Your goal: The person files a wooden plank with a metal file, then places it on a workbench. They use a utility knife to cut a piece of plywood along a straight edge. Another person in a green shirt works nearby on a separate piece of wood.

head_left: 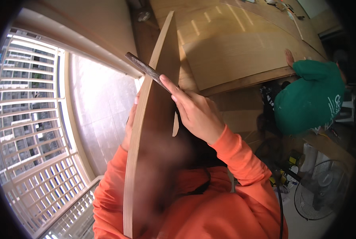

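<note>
An upright wooden board (137, 119) with a pale edge runs lengthwise in front of me. My left hand (130, 121) grips it from the left side, its fingertips showing beside the edge and the rest partly hidden behind it. My right hand (198, 111) is closed on a dark, flat metal file (139, 63), index finger along its top, and the file lies slanted across the board's edge. A small pale wooden piece (175, 124) shows just below my right hand, to the right of the board. The lower face of the board looks blurred.
A co-worker in a green top (305, 97) bends at the right, a hand on a large plywood sheet (229, 63). A standing fan (319, 187) and assorted items sit at lower right. A pale railing (30, 99) and tiled floor (98, 103) are at left.
</note>
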A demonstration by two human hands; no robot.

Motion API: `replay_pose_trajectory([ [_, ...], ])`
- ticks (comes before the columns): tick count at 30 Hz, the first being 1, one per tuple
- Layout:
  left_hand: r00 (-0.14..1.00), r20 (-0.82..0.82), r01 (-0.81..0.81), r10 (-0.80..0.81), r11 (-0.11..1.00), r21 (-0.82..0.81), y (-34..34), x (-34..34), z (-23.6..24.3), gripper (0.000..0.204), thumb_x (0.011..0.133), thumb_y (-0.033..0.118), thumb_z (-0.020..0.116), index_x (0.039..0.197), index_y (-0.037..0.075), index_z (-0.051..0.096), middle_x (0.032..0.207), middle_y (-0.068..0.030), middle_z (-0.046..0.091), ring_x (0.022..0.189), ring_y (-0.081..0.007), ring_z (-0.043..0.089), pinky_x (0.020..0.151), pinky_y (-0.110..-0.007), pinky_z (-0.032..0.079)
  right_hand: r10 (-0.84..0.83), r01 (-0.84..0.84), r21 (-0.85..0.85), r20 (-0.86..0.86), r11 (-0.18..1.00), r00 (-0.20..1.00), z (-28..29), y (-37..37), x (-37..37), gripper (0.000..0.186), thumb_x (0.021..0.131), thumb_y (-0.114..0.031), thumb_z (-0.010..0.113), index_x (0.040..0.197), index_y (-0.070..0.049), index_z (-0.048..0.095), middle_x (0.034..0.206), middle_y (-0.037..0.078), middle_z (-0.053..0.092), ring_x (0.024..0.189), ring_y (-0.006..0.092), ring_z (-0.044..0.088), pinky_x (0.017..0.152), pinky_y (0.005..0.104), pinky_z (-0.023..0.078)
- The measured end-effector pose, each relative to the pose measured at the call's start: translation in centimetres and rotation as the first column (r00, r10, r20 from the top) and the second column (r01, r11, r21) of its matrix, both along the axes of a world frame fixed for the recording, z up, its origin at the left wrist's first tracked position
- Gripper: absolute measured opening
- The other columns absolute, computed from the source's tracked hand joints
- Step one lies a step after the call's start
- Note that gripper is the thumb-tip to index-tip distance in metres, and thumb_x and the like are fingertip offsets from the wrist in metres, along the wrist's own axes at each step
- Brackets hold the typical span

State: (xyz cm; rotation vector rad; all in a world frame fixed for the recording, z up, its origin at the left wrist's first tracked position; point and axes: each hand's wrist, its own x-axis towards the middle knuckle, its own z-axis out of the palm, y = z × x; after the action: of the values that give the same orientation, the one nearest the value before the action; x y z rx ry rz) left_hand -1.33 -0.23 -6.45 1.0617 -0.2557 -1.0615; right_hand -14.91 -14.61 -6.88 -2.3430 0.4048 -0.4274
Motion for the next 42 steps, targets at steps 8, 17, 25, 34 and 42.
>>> replay_pose_trajectory([
  [8,0.442,0.685,0.163,-0.579,0.803,0.574,1.0,2.0,8.6,0.062,0.103,0.020,0.049,0.156,-0.003,0.025,0.156,-0.0231,0.037,0.147,-0.0324,0.032,0.120,-0.039,0.025,-0.499,0.335,0.760,-0.017,0.557,0.867,-8.4,1.1,-5.4,0.048,0.108,-0.025,0.042,0.152,-0.009,0.033,0.092,0.009,0.056,0.073,0.0206,0.054,0.067,0.0321,0.045],
  [17,-0.167,0.626,-0.176,-0.762,0.647,0.742,0.5,-1.3,12.3,0.056,0.095,0.007,0.053,0.148,-0.002,0.038,0.134,-0.0270,0.055,0.096,-0.0466,0.065,0.080,-0.049,0.054,-0.320,0.450,0.813,-0.343,0.370,0.883,-14.2,10.3,-12.5,0.045,0.107,-0.033,0.044,0.147,-0.013,0.039,0.071,0.002,0.054,0.059,0.0107,0.051,0.056,0.0285,0.043],
  [25,-0.208,0.796,-0.145,-0.569,0.822,0.550,-2.8,0.3,9.2,0.050,0.088,0.014,0.058,0.136,0.002,0.053,0.111,-0.0196,0.065,0.079,-0.0373,0.068,0.072,-0.047,0.056,-0.276,0.340,0.922,-0.283,0.185,0.918,-16.0,10.1,-12.3,0.044,0.107,-0.032,0.044,0.147,-0.014,0.041,0.072,-0.001,0.053,0.059,0.0072,0.049,0.053,0.0257,0.041],
  [34,-0.105,0.739,-0.193,-0.665,0.743,0.641,-13.4,7.2,0.3,0.052,0.094,0.024,0.052,0.140,0.000,0.051,0.115,-0.0282,0.064,0.105,-0.0419,0.063,0.093,-0.047,0.049,-0.283,0.312,0.935,-0.257,0.170,0.924,-15.4,9.9,-13.7,0.042,0.107,-0.026,0.044,0.147,-0.013,0.040,0.070,-0.003,0.051,0.057,0.0056,0.046,0.051,0.0239,0.039],
  [42,0.420,0.608,-0.235,-0.674,0.566,0.790,-17.9,10.7,-2.9,0.059,0.095,0.044,0.046,0.133,0.001,0.058,0.124,-0.0283,0.064,0.120,-0.0403,0.060,0.102,-0.043,0.047,-0.291,0.242,0.970,-0.236,-0.015,0.927,-14.8,8.3,-13.4,0.038,0.107,-0.024,0.048,0.141,-0.008,0.043,0.071,-0.003,0.051,0.056,0.0044,0.044,0.051,0.0208,0.037],
])
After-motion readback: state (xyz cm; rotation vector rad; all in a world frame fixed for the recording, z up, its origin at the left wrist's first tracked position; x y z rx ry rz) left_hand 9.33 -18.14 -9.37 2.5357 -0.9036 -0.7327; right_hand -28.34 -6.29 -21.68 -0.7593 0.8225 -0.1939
